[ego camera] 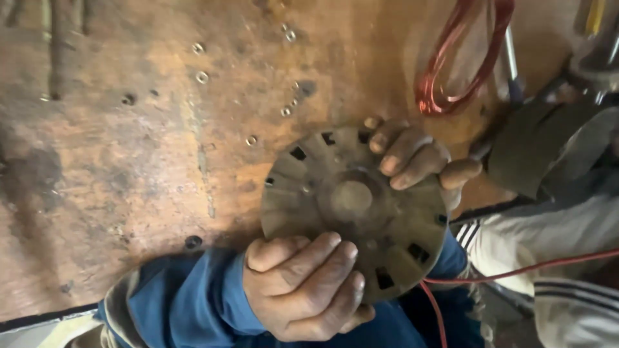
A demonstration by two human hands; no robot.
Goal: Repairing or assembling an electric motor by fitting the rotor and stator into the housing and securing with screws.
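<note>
Head view, nearest parts first. Left hand [303,287], in a blue sleeve [187,303], fingers curled shut over the rim of the round metal cover [351,212] at its 7 o'clock edge. The cover is a dull grey-brown disc with a raised central hub and rectangular slots around its margin; it is held face-up just above the lap, at the near edge of the table [129,161]. Right hand [412,158] grips the opposite rim at about 1 o'clock, fingers folded over the top face and thumb on the outer edge, hiding several slots.

At 4 o'clock from the cover, a thin red wire [516,270] crosses a white garment with dark stripes [554,258] and passes behind the disc. At 3 o'clock, a dark grey metal part [535,148] lies partly behind the right hand; its form is unclear.

Farther out, the worn, rust-stained table carries small nuts and washers [202,77] scattered from 10 to 12 o'clock. At 1 o'clock, a coil of red wire [451,64] rests on the surface.
</note>
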